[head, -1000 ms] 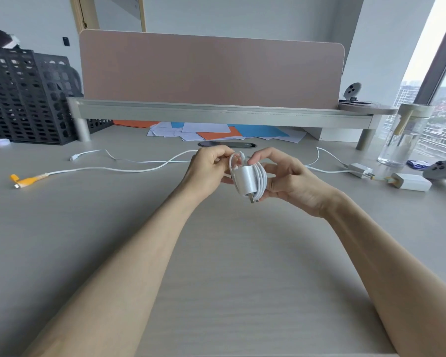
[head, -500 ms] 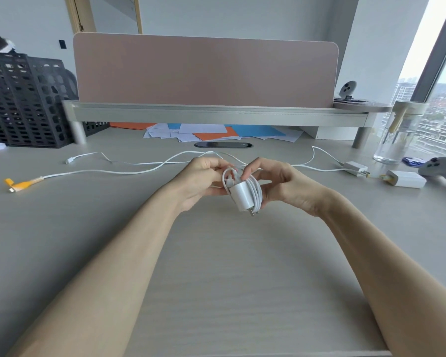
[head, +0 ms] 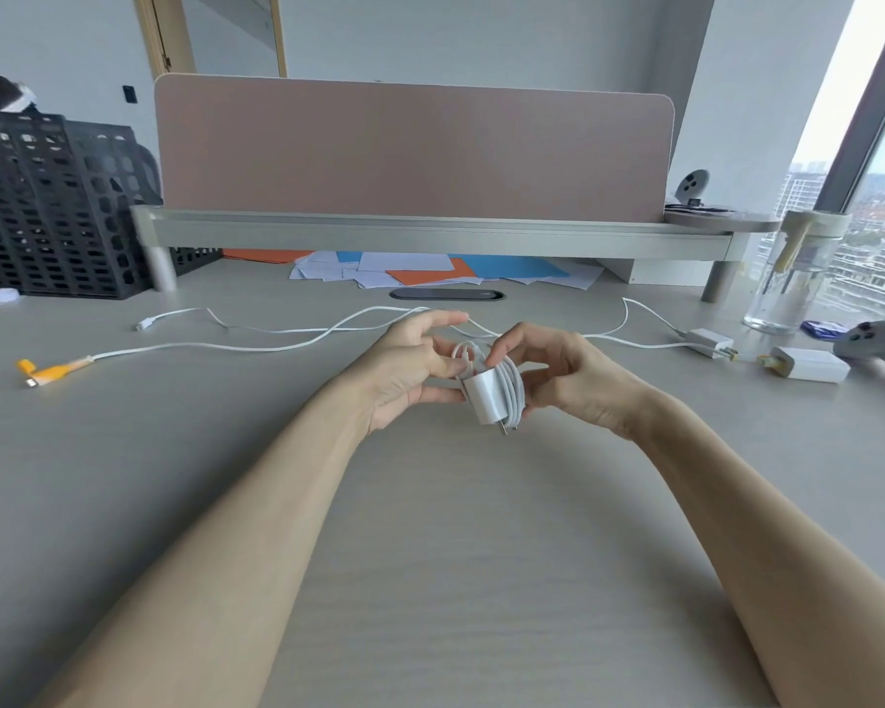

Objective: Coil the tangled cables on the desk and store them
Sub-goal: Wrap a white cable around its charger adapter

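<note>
- Both hands have sunk a little closer to the pale wood-grain desk (head: pixel 430 554) than a second ago, bringing the bundle with them, and the left forefinger has lifted away from it.
- The left hand (head: pixel 407 370) is half open: forefinger raised and free, thumb and lower fingers gripping the small white plastic charger block (head: pixel 484 398) from its left side.
- The right hand (head: pixel 570 378) is curled. Thumb and forefinger pinch the top loop of the round white cable (head: pixel 513 385) wound about the block, and the other fingers sit behind the coil.
- The bundle hangs between the hands, above the desk's middle (metal prongs pointing down).
- Loose white cables (head: pixel 277 344) still lie crossed over one another on the desk beyond the hands; one ends at the left in an orange-and-yellow connector (head: pixel 52 371).
- To the right lie a small white adapter (head: pixel 706 342) and, near it, a white rectangular power brick (head: pixel 808 364).
- A clear glass jar (head: pixel 793 283) stands behind those, with a grey game controller (head: pixel 880 344) at the edge.
- Black perforated plastic crates (head: pixel 47 206) stand at far left.
</note>
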